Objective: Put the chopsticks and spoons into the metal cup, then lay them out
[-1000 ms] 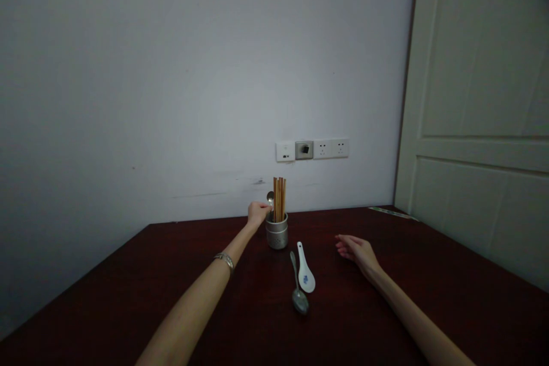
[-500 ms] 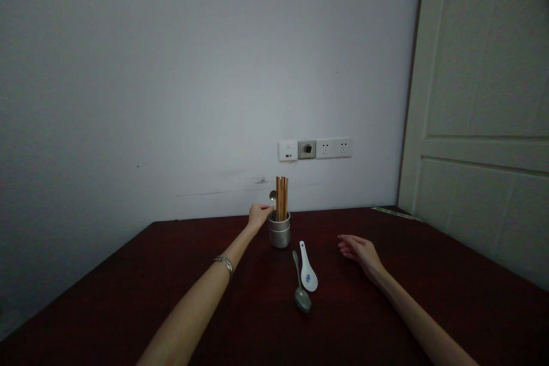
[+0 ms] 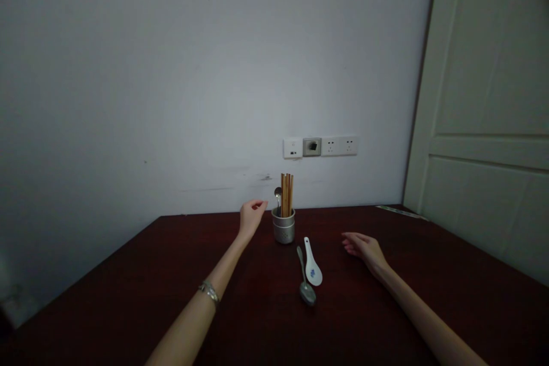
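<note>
A metal holder (image 3: 283,233) stands upright on the table. In it are several wooden chopsticks (image 3: 287,194) and a metal spoon (image 3: 278,193), bowl end up. Just left of the holder is my left hand (image 3: 251,219), apart from it, thumb and fingertips drawn together with nothing visible between them. A white soup spoon (image 3: 313,270) with a blue mark lies in front of the holder, beside a larger metal spoon (image 3: 307,293). To the right of these, my right hand (image 3: 363,249) rests on the table, fingers loosely stretched and holding nothing.
The dark red-brown table (image 3: 266,320) reaches back to a pale wall (image 3: 214,68) with sockets and switches (image 3: 338,146). A light panelled door (image 3: 484,194) rises at the right. Near the back right edge lies a thin strip (image 3: 401,213).
My left hand has let go of the metal spoon in the holder and drawn off to the left. My right hand stays in place on the table. The view has shifted slightly.
</note>
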Available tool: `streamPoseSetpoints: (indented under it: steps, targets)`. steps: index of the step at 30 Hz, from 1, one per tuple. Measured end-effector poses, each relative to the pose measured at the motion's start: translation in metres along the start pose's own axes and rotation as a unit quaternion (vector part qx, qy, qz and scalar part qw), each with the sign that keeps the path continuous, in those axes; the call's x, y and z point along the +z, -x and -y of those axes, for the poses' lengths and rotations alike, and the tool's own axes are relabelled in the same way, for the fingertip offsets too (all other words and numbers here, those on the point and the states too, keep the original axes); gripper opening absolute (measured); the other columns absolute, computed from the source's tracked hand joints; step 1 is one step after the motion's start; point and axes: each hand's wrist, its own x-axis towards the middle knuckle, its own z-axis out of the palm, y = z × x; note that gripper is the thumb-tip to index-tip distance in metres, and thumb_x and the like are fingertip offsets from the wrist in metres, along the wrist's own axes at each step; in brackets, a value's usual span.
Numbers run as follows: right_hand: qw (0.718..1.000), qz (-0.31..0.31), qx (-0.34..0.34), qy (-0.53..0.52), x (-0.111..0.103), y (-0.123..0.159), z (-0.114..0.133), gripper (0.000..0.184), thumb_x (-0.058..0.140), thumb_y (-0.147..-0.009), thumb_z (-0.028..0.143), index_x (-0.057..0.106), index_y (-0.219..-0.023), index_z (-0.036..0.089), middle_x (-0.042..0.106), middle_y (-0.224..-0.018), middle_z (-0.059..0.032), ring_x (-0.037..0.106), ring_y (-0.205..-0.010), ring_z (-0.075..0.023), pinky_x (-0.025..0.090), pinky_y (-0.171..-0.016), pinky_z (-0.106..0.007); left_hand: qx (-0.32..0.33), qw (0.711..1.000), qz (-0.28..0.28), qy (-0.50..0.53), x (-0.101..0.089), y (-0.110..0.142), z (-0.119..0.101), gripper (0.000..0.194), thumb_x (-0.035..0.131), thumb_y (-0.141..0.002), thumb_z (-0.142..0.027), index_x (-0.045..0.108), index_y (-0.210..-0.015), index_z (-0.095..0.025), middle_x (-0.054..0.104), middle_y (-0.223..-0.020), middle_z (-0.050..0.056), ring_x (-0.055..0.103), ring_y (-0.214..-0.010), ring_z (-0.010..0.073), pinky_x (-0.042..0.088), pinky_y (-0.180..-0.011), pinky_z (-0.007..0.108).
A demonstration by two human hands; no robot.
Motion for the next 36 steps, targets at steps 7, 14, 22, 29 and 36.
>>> streamPoseSetpoints:
  steps: [7, 14, 22, 29, 36]
  targets:
    - [1.0, 0.007, -0.013, 0.01, 0.0, -0.001, -0.003, 0.022, 0.069, -0.059, 0.025, 0.065, -0.074, 0.01, 0.065, -0.059, -0.0056, 0.057, -0.047, -0.0103, 0.049, -0.045, -0.019, -0.068, 0.987, 0.147, 0.013, -0.004, 0.031, -0.01, 0.034, 0.052, -0.071, -0.04, 0.064, -0.058, -0.011, 0.058, -0.051, 0.004, 0.045, -0.042, 0.008, 0.032, -0.043, 0.02]
    - [0.999, 0.012, -0.031, 0.02, -0.002, -0.003, -0.007, 0.025, 0.068, -0.06, 0.028, 0.066, -0.075, 0.009, 0.065, -0.059, -0.0062, 0.057, -0.047, -0.0105, 0.049, -0.044, -0.019, -0.167, 0.87, 0.462, 0.038, 0.011, 0.06, -0.005, 0.023, 0.059, -0.064, -0.032, 0.067, -0.073, -0.012, 0.063, -0.064, 0.004, 0.043, -0.039, 0.0046, 0.026, -0.034, 0.016]
    - [0.999, 0.018, -0.038, 0.027, -0.003, -0.004, -0.009, 0.022, 0.065, -0.063, 0.028, 0.065, -0.076, 0.01, 0.064, -0.058, -0.0048, 0.057, -0.046, -0.0093, 0.048, -0.044, -0.018, -0.178, 0.864, 0.464, -0.083, 0.045, 0.082, -0.007, 0.017, 0.055, -0.065, -0.024, 0.065, -0.065, -0.01, 0.059, -0.053, 0.001, 0.04, -0.033, 0.004, 0.025, -0.033, 0.016]
    - [0.999, 0.015, -0.033, 0.036, -0.001, -0.001, -0.005, 0.018, 0.063, -0.064, 0.024, 0.065, -0.075, 0.01, 0.064, -0.057, -0.0042, 0.056, -0.046, -0.0086, 0.048, -0.044, -0.017, -0.133, 0.857, 0.46, -0.19, 0.057, 0.088, -0.02, 0.023, 0.051, -0.067, -0.026, 0.059, -0.05, -0.012, 0.056, -0.046, 0.001, 0.04, -0.032, 0.0053, 0.034, -0.039, 0.019]
    - [0.999, 0.016, -0.035, 0.037, -0.003, -0.004, -0.007, 0.018, 0.064, -0.064, 0.024, 0.065, -0.075, 0.01, 0.065, -0.058, -0.0045, 0.057, -0.046, -0.0096, 0.049, -0.045, -0.019, -0.113, 0.846, 0.447, -0.27, 0.061, 0.09, -0.025, 0.028, 0.053, -0.066, -0.032, 0.057, -0.046, -0.014, 0.054, -0.043, 0.002, 0.048, -0.038, 0.009, 0.038, -0.046, 0.02]
